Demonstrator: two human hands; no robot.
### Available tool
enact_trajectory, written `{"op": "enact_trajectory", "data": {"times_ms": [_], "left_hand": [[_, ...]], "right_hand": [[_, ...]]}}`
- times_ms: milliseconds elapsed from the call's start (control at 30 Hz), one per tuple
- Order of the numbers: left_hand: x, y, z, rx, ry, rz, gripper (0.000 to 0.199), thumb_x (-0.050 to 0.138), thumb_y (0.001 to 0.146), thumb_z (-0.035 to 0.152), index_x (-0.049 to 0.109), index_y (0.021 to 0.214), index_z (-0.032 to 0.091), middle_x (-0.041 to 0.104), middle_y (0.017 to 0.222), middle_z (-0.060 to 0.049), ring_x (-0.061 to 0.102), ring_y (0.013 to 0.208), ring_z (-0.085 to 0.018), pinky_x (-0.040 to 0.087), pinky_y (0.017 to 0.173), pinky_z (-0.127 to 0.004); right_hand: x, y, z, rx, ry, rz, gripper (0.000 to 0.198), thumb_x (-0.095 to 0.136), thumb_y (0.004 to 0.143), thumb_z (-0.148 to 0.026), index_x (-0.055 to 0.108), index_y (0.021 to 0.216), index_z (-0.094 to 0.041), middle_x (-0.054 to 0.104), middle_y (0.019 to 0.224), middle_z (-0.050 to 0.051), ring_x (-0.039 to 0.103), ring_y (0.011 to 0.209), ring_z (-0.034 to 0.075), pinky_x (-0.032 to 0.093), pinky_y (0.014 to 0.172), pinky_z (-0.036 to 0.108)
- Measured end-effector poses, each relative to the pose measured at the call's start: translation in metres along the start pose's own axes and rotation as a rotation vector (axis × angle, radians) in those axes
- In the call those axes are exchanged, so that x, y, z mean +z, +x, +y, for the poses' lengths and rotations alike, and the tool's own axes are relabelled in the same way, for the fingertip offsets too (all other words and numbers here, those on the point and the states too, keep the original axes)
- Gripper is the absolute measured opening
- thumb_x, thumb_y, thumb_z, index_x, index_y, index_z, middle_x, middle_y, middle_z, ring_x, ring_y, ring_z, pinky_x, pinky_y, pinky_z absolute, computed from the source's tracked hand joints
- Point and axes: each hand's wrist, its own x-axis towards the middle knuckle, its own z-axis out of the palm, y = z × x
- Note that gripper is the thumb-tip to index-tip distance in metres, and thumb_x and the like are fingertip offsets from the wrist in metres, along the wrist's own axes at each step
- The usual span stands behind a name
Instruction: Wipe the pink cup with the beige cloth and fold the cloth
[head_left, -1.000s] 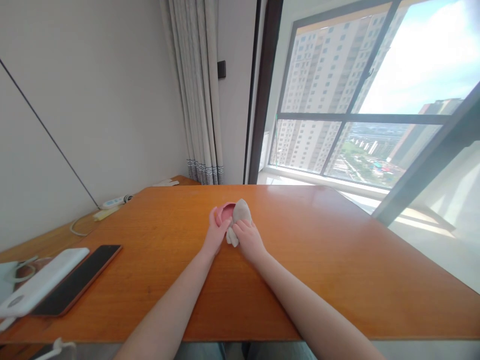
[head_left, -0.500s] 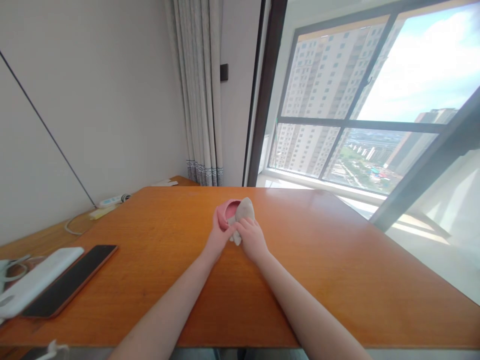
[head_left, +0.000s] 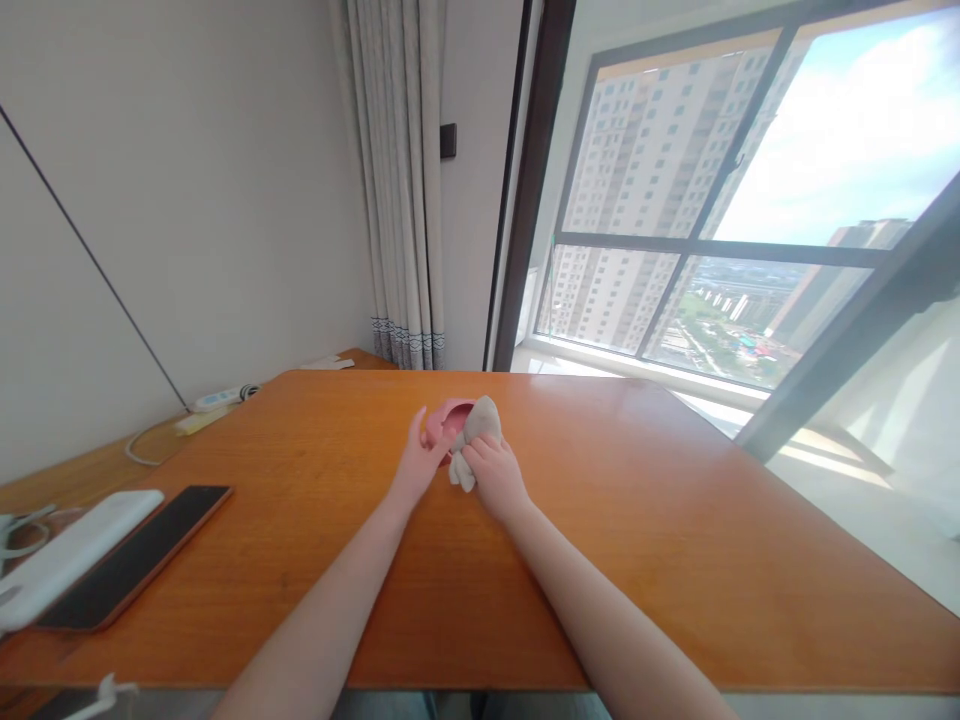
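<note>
A pink hollow object with a dark, rounded opening is held low over the middle of the table; its exact kind is unclear. My left hand is at its near left side, thumb by the rim and a finger lifted off the outside. A light grey cloth is bunched in my right hand, with fingers closed around it. The cloth covers the right part of the pink object, and one end of it hangs below my fingers.
The brown wooden table spreads out all around. At the left lie a dark phone and a white oblong device with cables. A power strip rests by the wall. A curtain and a large window are beyond.
Both hands have shifted slightly left with the pink object and the cloth. A finger of my left hand has lifted away from the object's side. My right hand keeps its hold on the cloth.
</note>
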Motion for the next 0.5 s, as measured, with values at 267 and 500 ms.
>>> {"op": "enact_trajectory", "data": {"times_ms": [267, 500], "left_hand": [[-0.014, 0.014, 0.001, 0.063, 0.057, 0.001, 0.056, 0.057, 0.075, 0.023, 0.046, 0.13, 0.018, 0.046, 0.137, -0.009, 0.044, 0.125, -0.024, 0.032, 0.105, -0.034], [-0.01, 0.003, 0.007, -0.005, -0.097, -0.025, 0.09, 0.069, 0.07, 0.035, 0.021, 0.144, 0.018, 0.06, 0.12, -0.012, 0.052, 0.116, -0.027, 0.038, 0.1, -0.04]], "right_hand": [[-0.004, 0.003, -0.004, -0.133, 0.04, 0.028, 0.017, 0.046, 0.089, -0.02, 0.053, 0.074, -0.022, 0.055, 0.072, 0.0, 0.047, 0.08, 0.016, 0.035, 0.09, 0.036], [0.001, 0.003, 0.004, -0.04, 0.0, -0.045, 0.014, 0.049, 0.087, -0.017, 0.054, 0.074, -0.02, 0.057, 0.075, 0.003, 0.049, 0.08, 0.018, 0.038, 0.069, 0.031]]}}
